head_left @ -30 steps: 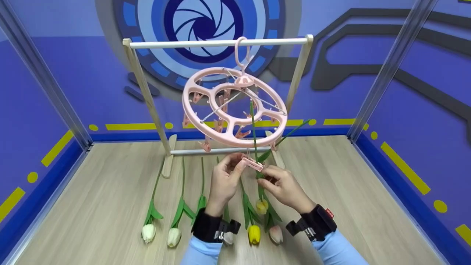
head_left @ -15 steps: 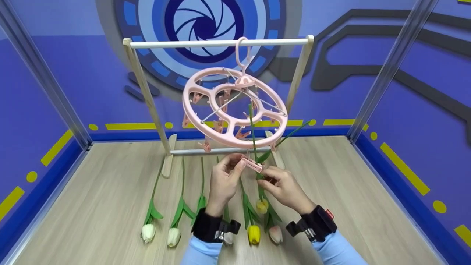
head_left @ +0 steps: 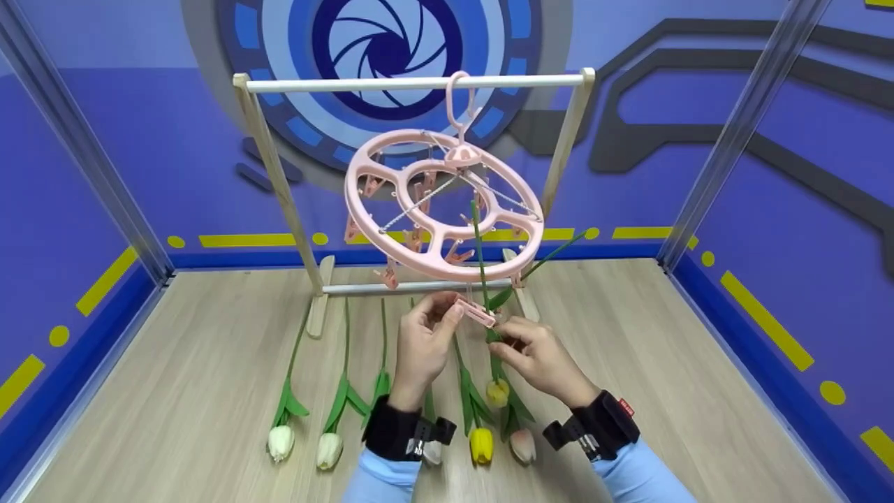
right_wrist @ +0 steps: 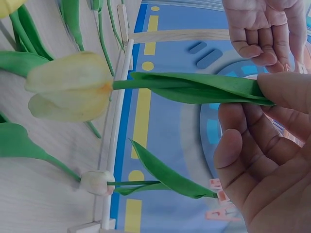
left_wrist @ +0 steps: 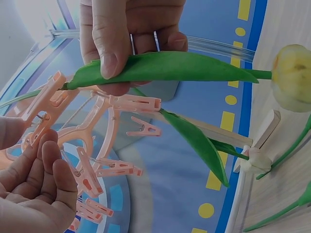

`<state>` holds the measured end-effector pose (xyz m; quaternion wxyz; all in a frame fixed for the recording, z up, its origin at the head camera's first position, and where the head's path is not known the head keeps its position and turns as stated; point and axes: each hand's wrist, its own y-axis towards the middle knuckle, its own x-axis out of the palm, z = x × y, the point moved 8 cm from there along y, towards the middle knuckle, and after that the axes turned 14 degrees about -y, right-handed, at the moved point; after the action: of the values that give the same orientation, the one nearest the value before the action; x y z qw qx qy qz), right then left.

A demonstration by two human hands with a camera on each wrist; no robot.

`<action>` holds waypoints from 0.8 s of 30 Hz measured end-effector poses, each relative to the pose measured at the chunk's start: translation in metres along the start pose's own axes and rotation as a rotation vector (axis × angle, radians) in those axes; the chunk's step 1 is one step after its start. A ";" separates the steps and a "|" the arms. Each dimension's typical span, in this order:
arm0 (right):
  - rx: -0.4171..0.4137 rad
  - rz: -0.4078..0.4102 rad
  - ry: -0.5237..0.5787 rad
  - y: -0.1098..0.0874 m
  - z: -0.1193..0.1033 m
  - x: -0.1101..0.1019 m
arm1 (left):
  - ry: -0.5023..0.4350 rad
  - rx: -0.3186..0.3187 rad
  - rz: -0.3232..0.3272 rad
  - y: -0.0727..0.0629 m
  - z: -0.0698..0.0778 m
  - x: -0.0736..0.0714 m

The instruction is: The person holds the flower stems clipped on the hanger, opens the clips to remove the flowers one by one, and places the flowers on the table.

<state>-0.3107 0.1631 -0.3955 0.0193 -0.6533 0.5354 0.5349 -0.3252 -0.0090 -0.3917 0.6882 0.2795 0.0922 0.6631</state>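
In the head view my left hand (head_left: 427,342) pinches a pink clothespin (head_left: 476,312) between thumb and fingers. This clothespin hangs from the round pink clip hanger (head_left: 447,257). Just to its right, my right hand (head_left: 541,356) pinches a pale yellow tulip (head_left: 497,393) by its green leaf and stem, bloom down and stem end up. In the left wrist view the clothespin's tip lies against the tulip's stem; whether it has clamped is unclear. A second, pale tulip (left_wrist: 255,160) hangs bloom down from a neighbouring clothespin (left_wrist: 136,103).
The hanger hooks over the white bar (head_left: 349,84) of a wooden-legged rack (head_left: 279,178). Several tulips lie in a row on the wooden table (head_left: 209,363), among them a white one (head_left: 281,443) and a bright yellow one (head_left: 481,445). Blue panels (head_left: 789,209) enclose the sides.
The held tulip's stem end has sunk slightly, and the clothespin has shifted a little down and left with the hanger. Both hands keep their grip and have barely moved.
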 end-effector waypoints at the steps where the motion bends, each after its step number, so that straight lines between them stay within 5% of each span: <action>1: -0.001 -0.002 -0.001 0.000 0.000 0.000 | -0.001 -0.001 0.001 0.000 0.000 0.000; 24: 0.008 -0.004 -0.013 -0.002 0.000 -0.003 | -0.004 0.002 0.021 0.001 0.001 -0.003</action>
<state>-0.3091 0.1661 -0.3945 0.0266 -0.6508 0.5359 0.5372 -0.3253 -0.0121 -0.3908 0.6810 0.2827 0.0885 0.6697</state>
